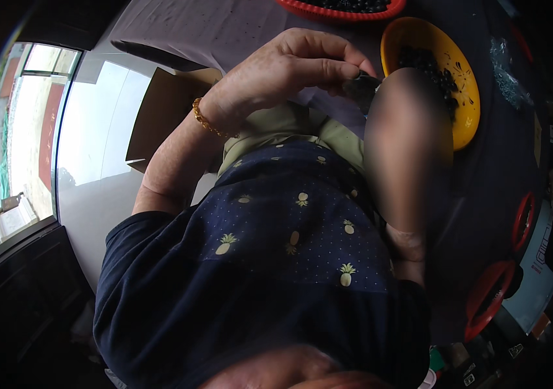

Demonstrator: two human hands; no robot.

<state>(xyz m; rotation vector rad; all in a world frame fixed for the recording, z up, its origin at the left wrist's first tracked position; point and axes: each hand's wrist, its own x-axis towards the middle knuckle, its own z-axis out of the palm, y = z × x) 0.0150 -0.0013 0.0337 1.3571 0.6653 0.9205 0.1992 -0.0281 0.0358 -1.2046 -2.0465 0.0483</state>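
My left hand, with a gold bracelet at the wrist, is closed in a pinch. Thumb and forefinger grip a small dark piece, whose kind I cannot make out. Just right of it is my right hand, so blurred that its fingers cannot be read. Behind the right hand lies an oval yellow bowl, partly covered by it. Small black pieces are heaped inside, and dark specks stick to its wall.
A red basket of small, round black pieces stands at the far edge on the cloth-covered table. Crumpled clear plastic lies right of the bowl. Red-rimmed containers are at lower right. An open cardboard box stands left.
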